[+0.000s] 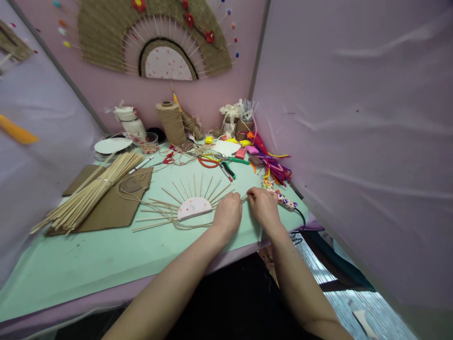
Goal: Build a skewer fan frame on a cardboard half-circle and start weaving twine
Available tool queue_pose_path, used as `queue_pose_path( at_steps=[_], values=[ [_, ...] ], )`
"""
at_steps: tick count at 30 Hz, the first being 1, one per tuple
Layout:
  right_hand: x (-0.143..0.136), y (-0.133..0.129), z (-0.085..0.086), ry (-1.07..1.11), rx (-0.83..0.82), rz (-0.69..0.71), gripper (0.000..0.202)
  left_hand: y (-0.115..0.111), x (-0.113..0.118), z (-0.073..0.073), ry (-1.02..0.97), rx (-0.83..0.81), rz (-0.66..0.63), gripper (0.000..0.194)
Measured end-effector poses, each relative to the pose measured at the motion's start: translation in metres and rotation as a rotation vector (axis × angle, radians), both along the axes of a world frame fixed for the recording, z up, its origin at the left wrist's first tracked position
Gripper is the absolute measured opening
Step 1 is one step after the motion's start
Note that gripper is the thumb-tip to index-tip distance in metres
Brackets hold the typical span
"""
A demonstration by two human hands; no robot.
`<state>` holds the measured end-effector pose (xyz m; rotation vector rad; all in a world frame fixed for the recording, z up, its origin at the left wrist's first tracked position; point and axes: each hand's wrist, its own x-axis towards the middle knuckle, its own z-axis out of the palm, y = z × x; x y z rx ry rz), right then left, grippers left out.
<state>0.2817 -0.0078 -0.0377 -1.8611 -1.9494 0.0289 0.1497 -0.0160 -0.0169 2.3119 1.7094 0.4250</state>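
The white, red-dotted half-disc (194, 208) lay flat on the green tabletop (134, 257), with thin sticks (155, 220) fanning out from about nine o'clock through twelve to three, and loose twine (193, 228) curving along its six o'clock edge. At its three o'clock, the left hand (228, 212) was curled over the sticks there, fingers drawn together; I could not tell what it gripped. Farther out at three o'clock, the right hand (264, 205) pinched a thin pale strand (244, 197) between thumb and fingertips, too fine to identify. From the half-disc, a bundle of sticks (99, 186) rested on cardboard (116, 212) toward nine to ten o'clock, orange-handled scissors (208, 164) lay near half past twelve, and bright fuzzy stems (272, 165) lay at two.
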Motion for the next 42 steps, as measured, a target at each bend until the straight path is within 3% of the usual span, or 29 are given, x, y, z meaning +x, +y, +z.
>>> queue_pose_path(
  at_steps=[9, 17, 22, 28, 35, 42],
  values=[
    [0.000, 0.007, -0.003, 0.094, -0.055, 0.086, 0.023, -0.002, -0.010, -0.001, -0.013, 0.008, 0.038, 0.024],
    [-0.014, -0.017, 0.001, 0.140, 0.107, 0.159, 0.025, -0.021, -0.060, -0.007, -0.086, 0.056, 0.083, 0.020],
    [-0.028, -0.023, -0.002, 0.111, 0.087, 0.339, 0.018, -0.039, -0.089, -0.007, -0.179, 0.075, 0.072, 0.017],
    [-0.034, -0.019, -0.009, 0.069, 0.081, 0.344, 0.016, -0.054, -0.116, -0.012, -0.175, 0.067, 0.116, 0.020],
    [-0.036, -0.017, -0.013, 0.041, 0.072, 0.336, 0.018, -0.061, -0.131, -0.016, -0.102, 0.066, 0.179, 0.020],
    [-0.048, -0.027, 0.002, 0.025, 0.086, 0.401, 0.014, -0.065, -0.132, -0.022, -0.124, 0.142, 0.097, 0.018]
  ],
)
